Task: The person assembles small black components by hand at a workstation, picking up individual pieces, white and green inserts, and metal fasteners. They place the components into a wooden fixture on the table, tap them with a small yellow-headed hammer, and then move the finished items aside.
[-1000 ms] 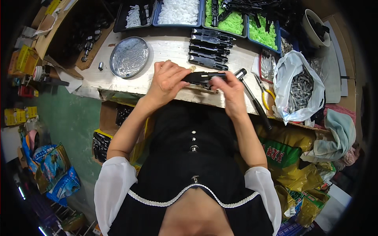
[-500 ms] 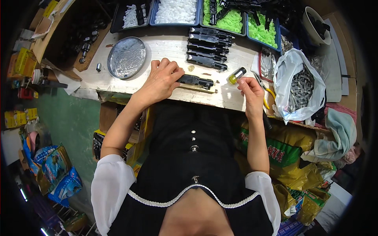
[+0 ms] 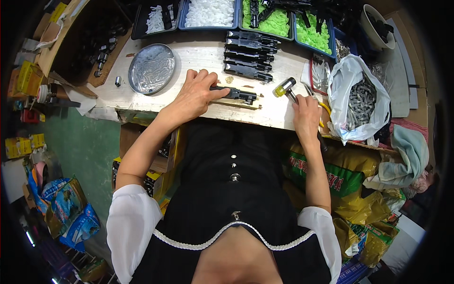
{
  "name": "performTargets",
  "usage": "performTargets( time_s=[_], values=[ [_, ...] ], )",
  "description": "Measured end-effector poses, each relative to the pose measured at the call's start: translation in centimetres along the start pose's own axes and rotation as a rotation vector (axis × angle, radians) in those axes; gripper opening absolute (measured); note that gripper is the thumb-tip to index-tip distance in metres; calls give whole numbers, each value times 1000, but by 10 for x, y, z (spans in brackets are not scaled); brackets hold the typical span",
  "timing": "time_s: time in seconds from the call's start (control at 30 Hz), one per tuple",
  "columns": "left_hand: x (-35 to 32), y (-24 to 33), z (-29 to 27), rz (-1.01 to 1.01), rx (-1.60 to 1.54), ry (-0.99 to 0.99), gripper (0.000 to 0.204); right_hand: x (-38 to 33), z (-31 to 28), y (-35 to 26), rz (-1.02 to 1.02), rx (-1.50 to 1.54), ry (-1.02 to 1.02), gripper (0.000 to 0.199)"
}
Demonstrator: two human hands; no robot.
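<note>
A person in a black dress with white sleeves stands at a pale workbench [image 3: 198,57], seen from above. The left hand [image 3: 196,94] lies flat with its fingers closed down over a long black plastic part [image 3: 236,94], pinning it to a thin wooden strip at the front edge of the bench. The right hand [image 3: 306,116] is wrapped around the handle of a small mallet [image 3: 285,87] with a yellow and grey head, raised just to the right of the part. Behind the part, four similar black parts [image 3: 248,57] lie stacked in a row. A round silver tray [image 3: 152,68] sits to the left. Along the back edge are bins of white pieces [image 3: 210,12] and green pieces [image 3: 276,21]. To the right, an open white plastic bag [image 3: 352,94] holds grey metal pieces, with yellow-handled pliers [image 3: 324,108] beside the right hand. Compared with half a second ago, the mallet has dropped closer to the bench, while the left hand has kept its place on the part.
</note>
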State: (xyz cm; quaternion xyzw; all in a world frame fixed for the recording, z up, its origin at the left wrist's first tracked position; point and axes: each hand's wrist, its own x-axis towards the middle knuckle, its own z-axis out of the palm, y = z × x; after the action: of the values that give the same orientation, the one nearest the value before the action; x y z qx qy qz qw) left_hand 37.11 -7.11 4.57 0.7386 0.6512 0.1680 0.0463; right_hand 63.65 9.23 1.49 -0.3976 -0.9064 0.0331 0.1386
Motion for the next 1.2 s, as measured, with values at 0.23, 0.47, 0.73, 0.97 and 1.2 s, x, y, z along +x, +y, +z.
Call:
performTargets(
  time_s=[0.23,0.47,0.73,0.97,1.2],
  values=[
    [3,2,-5,44,22,-62,45,-1,-32,-54,-180,557,-32,13],
    [6,0,-4,43,37,-128,45,7,-41,-84,-266,257,-264,13],
    [8,2,-2,44,-4,-103,47,8,-38,-89,-281,139,-276,14],
    [6,5,-4,84,71,-57,40,3,-29,-94,-328,75,-152,13],
    [17,-14,0,-61,-214,-83,43,14,-33,-80,-337,155,-268,11]
  ],
)
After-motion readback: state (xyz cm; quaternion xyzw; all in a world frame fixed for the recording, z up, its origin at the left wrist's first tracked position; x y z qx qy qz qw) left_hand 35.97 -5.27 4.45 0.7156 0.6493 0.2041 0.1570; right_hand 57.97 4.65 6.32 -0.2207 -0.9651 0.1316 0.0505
